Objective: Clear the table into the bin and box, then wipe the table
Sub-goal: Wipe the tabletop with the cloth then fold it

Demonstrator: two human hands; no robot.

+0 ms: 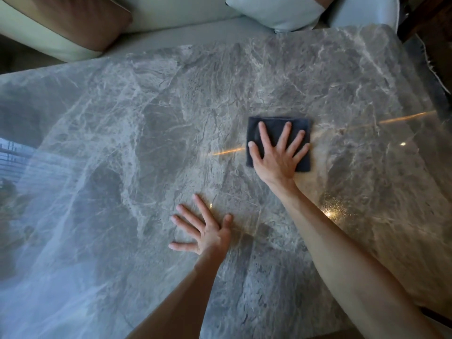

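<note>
Here the right hand [276,157] presses a folded dark cloth [274,128] flat on the table [146,118] with spread fingers [285,133] — gripping nothing — so it could slip or bunch mid-stroke, while the left hand [208,232] rests open nearby.

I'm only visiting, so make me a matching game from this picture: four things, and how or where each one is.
1 left hand
2 right hand
3 cloth
4 brown cushion

A beyond the far edge, top left
B fingers spread on bare table
C pressing on something dark
D dark square under a palm

Pairs: 1-B, 2-C, 3-D, 4-A
</note>
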